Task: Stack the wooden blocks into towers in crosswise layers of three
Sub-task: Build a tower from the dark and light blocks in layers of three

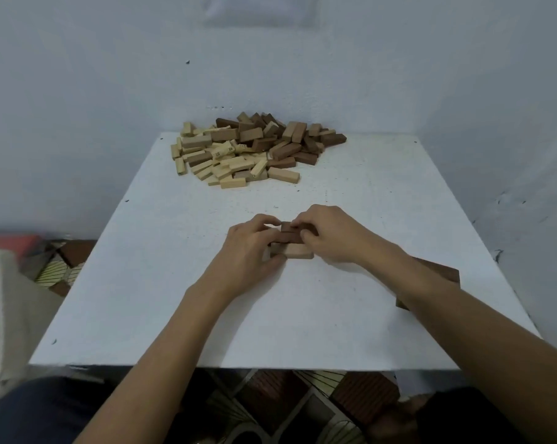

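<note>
Two hands work the low tower point(292, 249) at the centre of the table point(142, 299). The left hand point(251, 248) curls fingers and thumb around the tower's left side; the right hand point(330, 235) pinches the dark upper blocks point(288, 227). Hazard: unequal pressure from the two sides can slide the upper layer off square or shift the base. The loose pile point(254, 149) lies well apart at the far edge; a reach across the tower can clip it

Pale and dark wooden blocks point(251, 149) lie heaped at the far edge of the table point(174, 283). A low stack point(298, 249) stands mid-table, dark over light.
</note>
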Motion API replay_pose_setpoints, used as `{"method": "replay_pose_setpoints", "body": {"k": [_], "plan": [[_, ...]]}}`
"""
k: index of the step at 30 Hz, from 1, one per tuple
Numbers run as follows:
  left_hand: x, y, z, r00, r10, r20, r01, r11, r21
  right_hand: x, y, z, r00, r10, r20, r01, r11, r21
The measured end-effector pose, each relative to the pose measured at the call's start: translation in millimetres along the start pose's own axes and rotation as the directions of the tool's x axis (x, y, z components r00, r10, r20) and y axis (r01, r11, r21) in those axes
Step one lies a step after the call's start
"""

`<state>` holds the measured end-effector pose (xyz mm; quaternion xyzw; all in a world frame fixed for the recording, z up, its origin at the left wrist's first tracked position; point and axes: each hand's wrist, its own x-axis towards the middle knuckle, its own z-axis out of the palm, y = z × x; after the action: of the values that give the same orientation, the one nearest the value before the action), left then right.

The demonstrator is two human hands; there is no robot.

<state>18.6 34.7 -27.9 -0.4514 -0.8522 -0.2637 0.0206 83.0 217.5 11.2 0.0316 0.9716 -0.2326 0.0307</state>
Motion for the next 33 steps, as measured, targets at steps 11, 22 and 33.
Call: {"method": "replay_pose_setpoints", "body": {"k": [11, 22, 33], "plan": [[-42, 2, 4, 0.995, -0.07, 0.066, 0.078, 0.991, -0.112, -48, -22, 43, 0.988, -0.017, -0.154, 0.039, 0.989, 0.14], [-51, 11, -3, 0.973, -0.205, 0.102, 0.209, 0.977, -0.028, -71, -11, 49, 0.975, 0.061, -0.214, -0.044, 0.996, 0.083], [-59, 10, -20, 0.963, -0.2, 0.183, 0.231, 0.958, -0.169, -89, -6, 53, 0.975, 0.025, -0.219, 0.013, 0.986, 0.166]]}}
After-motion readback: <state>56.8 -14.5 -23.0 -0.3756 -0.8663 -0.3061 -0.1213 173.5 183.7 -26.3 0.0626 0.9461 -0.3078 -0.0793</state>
